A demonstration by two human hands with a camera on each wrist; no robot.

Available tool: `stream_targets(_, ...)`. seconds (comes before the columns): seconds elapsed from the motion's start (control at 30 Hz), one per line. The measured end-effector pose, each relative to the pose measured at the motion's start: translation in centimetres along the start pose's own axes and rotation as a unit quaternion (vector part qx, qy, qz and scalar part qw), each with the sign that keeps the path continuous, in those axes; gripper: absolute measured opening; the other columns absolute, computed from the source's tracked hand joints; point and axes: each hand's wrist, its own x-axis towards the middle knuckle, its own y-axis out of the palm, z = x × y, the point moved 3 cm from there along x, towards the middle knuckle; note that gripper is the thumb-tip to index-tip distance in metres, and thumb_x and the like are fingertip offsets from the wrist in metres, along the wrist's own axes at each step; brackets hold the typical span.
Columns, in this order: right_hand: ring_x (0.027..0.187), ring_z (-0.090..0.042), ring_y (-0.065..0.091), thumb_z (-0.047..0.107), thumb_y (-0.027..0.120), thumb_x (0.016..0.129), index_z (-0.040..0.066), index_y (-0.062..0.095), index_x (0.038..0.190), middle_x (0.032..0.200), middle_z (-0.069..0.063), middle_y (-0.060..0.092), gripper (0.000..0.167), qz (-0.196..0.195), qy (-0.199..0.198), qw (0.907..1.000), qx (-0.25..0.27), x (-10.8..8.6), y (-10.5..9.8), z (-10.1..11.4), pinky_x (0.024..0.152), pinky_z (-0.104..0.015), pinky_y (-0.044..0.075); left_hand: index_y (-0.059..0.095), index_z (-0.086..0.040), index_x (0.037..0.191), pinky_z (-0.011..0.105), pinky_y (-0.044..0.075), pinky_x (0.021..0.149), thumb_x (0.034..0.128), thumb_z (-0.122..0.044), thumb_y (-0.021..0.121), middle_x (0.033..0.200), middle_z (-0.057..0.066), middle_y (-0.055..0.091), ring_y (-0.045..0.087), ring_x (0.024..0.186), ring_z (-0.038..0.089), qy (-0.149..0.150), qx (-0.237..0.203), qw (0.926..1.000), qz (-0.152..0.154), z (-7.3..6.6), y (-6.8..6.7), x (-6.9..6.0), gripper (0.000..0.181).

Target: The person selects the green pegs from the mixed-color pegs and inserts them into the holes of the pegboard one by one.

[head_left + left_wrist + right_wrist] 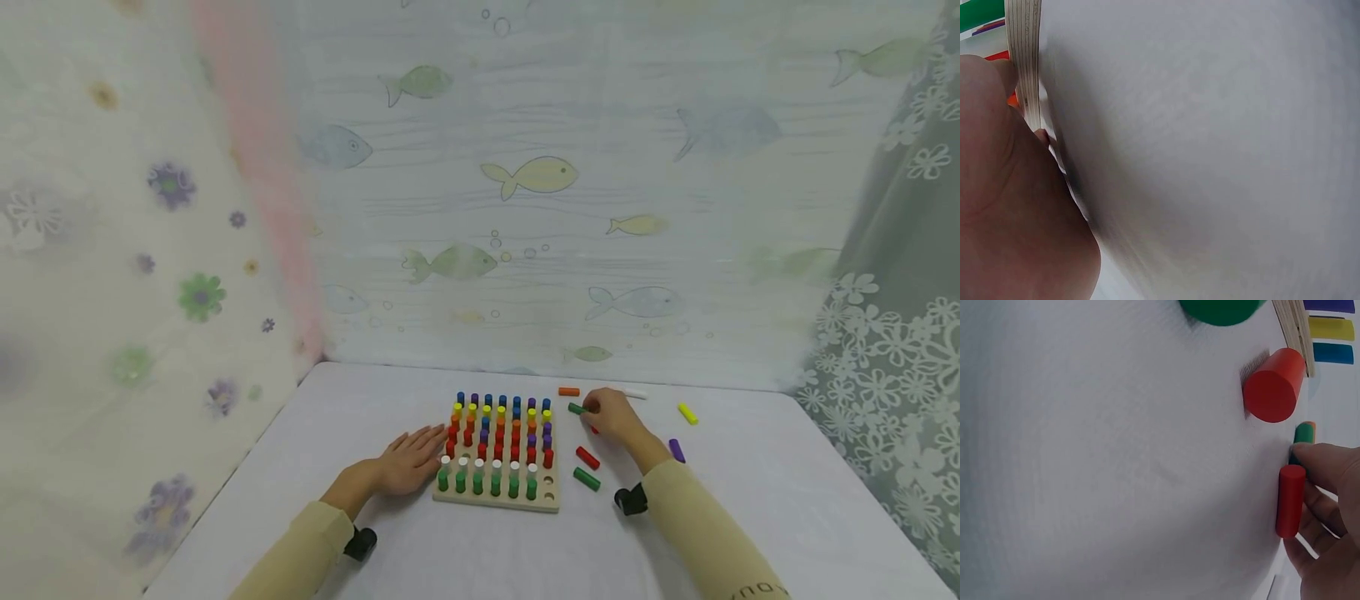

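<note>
A wooden pegboard point(495, 502) carries rows of coloured pegs, with green and white ones nearest me and blue and purple at the back. Flat on the cloth at its left side lies my left hand point(411, 461), fingers extended and touching the board's edge. To the right of the board, my right hand point(613, 417) pinches a green peg point(576, 408) between thumb and fingers; the peg lies low at the cloth. In the right wrist view a red peg point(1290, 501) sits just under that hand. The left wrist view shows mostly palm and the board's side point(1022, 56).
Loose pegs lie right of the board: a red peg point(588, 457), a green one point(587, 478), an orange peg point(568, 392), a white peg point(635, 394), a yellow peg point(687, 413) and a purple peg point(677, 450). Patterned curtains point(540, 250) stand behind the white-covered table point(405, 550).
</note>
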Motion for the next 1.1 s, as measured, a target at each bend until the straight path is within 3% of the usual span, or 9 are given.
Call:
stream_targets(0.2,0.085,-0.021,0.058,0.010,0.070,0.097,-0.002,0.070,0.110,0.097,-0.009,0.067,0.018,0.009,0.000,1.0000,-0.003,0.0,0.1,0.2,0.082,-0.039,0.057,0.017,-0.015,0.165,0.059,0.003,0.125,0.1100,-0.041,0.036,0.172,0.004,0.014,0.008,0.159,0.029,-0.005,0.005,1.0000,0.004,0.0,0.0,0.0,0.064)
stream_targets(0.47,0.079,-0.019,0.058,0.013,0.067,0.099,-0.003,0.068,0.115,0.099,-0.010,0.068,0.022,-0.015,-0.030,0.9994,0.010,-0.6,-0.9,0.6,0.070,-0.031,0.056,0.018,-0.014,0.165,0.060,0.004,0.124,0.1097,-0.044,0.035,0.172,0.006,0.015,0.009,0.158,0.031,-0.005,0.001,1.0000,0.005,-0.3,-0.1,-0.1,0.065)
stream_targets(0.77,0.085,-0.021,0.057,0.013,0.069,0.098,0.002,0.070,0.109,0.096,-0.006,0.068,0.015,-0.066,-0.068,0.9945,0.046,-2.4,-2.2,1.5,0.071,-0.031,0.052,0.019,-0.013,0.165,0.060,0.006,0.125,0.1105,-0.042,0.035,0.172,0.007,0.016,0.010,0.158,0.031,-0.006,0.006,0.9999,0.006,-0.7,-0.6,-0.6,0.064)
stream_targets(1.1,0.084,-0.021,0.056,0.014,0.071,0.097,0.005,0.070,0.108,0.092,-0.003,0.067,0.014,-0.086,-0.056,0.9902,0.094,-4.8,-3.0,1.3,0.073,-0.030,0.051,0.020,-0.011,0.164,0.060,0.007,0.124,0.1110,-0.037,0.036,0.171,0.009,0.017,0.012,0.158,0.033,-0.007,0.014,0.9998,0.009,-1.4,-1.1,-0.9,0.062)
